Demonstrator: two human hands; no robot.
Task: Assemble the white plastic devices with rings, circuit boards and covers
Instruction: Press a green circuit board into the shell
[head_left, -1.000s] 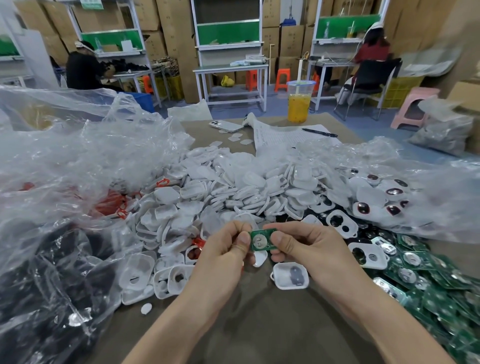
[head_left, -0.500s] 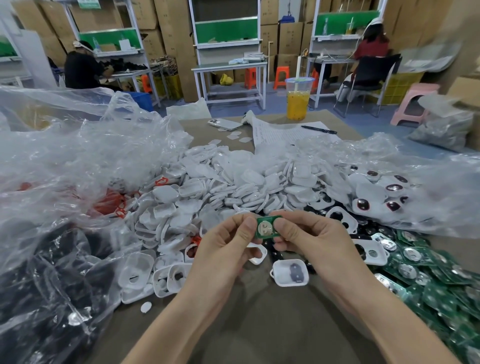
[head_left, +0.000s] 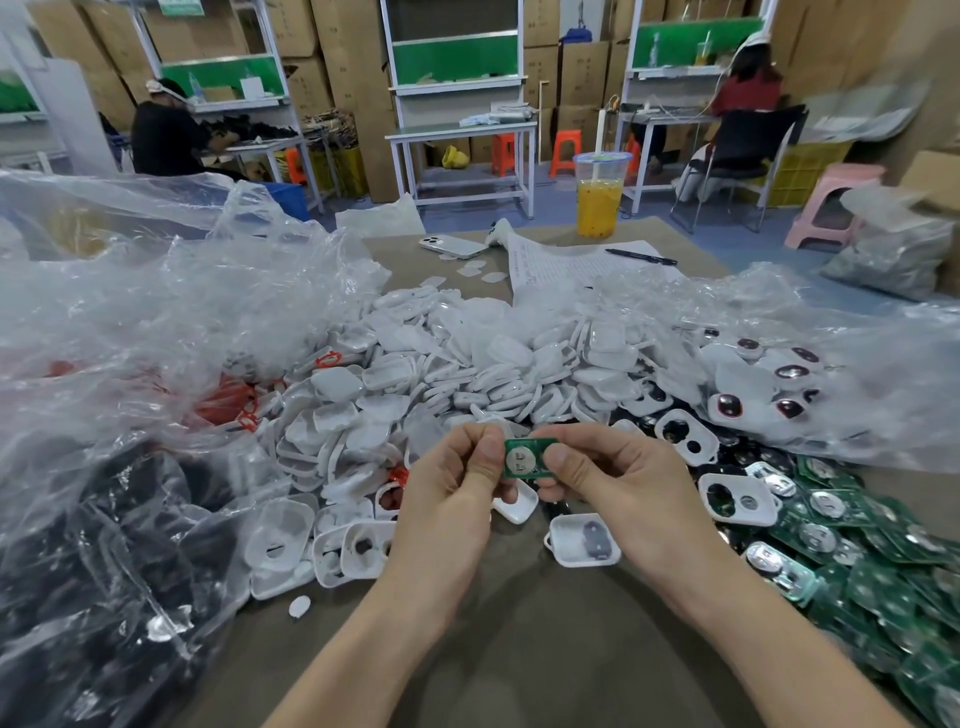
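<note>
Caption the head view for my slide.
Mid-assembly: left hand and right hand pinch a green circuit board near an open white housing, beside heaped white covers.

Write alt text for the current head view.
Left hand and right hand pinch a small green circuit board above a brown table. White plastic shells are heaped behind, green boards piled right, clear plastic bags left.

Bare left hand, right hand

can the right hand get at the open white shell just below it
Probably yes: the open white shell lies uncovered on bare table near the right hand. That hand pinches the green circuit board with the left hand, so it must let go first.
</note>
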